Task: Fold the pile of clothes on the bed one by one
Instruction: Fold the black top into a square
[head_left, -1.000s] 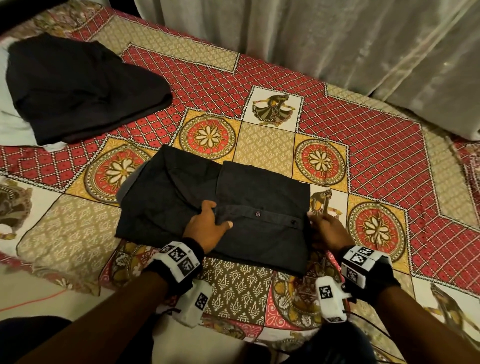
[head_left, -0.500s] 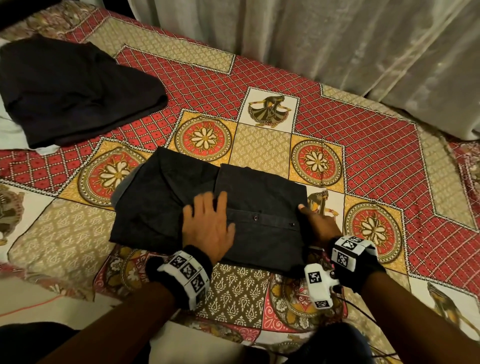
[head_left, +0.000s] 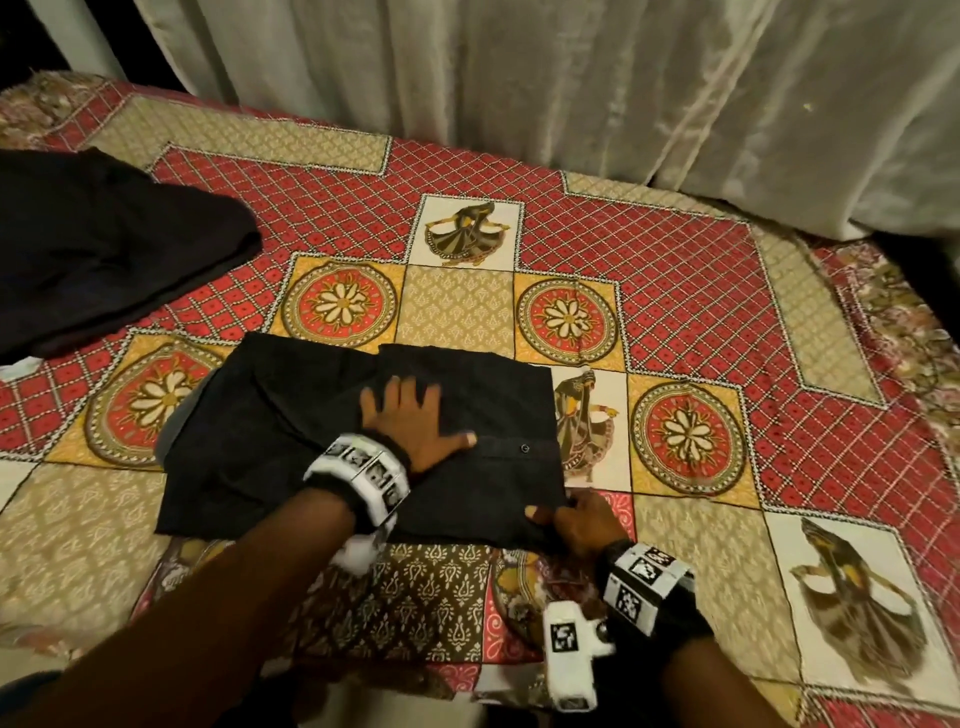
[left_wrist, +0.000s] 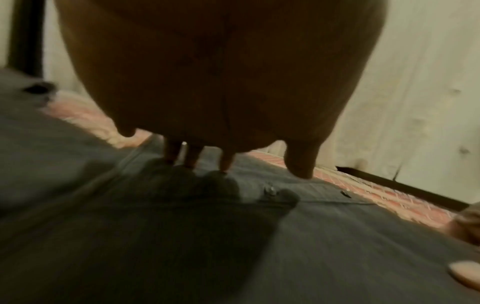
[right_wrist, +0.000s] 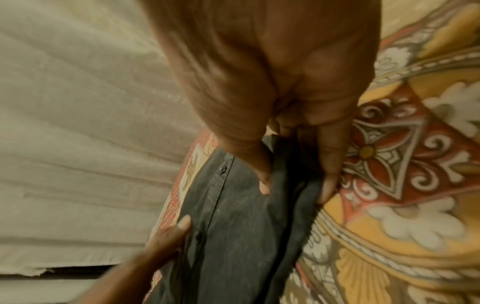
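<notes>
Dark button-up shirt (head_left: 358, 441), partly folded into a rough rectangle, lies flat on the patterned bedspread (head_left: 675, 291), lower centre of the head view. One dark button (head_left: 524, 447) shows on the placket near the shirt's right edge.

Left hand (head_left: 415, 423) lies palm down on the middle of the shirt, fingers straight and spread, thumb out to the right along the placket. In the left wrist view the fingertips (left_wrist: 226, 162) touch the grey cloth; that picture is blurred.

Right hand (head_left: 576, 522) is at the shirt's lower right corner, pinching the folded edge: thumb (right_wrist: 263, 181) on top of the cloth, fingers (right_wrist: 328, 185) curled under the edge, against the bedspread.

Second dark garment (head_left: 104, 249), loosely folded, sits at the upper left of the frame, well apart from the shirt, with a bit of pale cloth (head_left: 18, 366) poking out under its lower edge. Pale curtain (head_left: 571, 88) hangs across the top of the frame behind the bed. Both wrists carry black bands with white marker blocks (head_left: 644, 577).
</notes>
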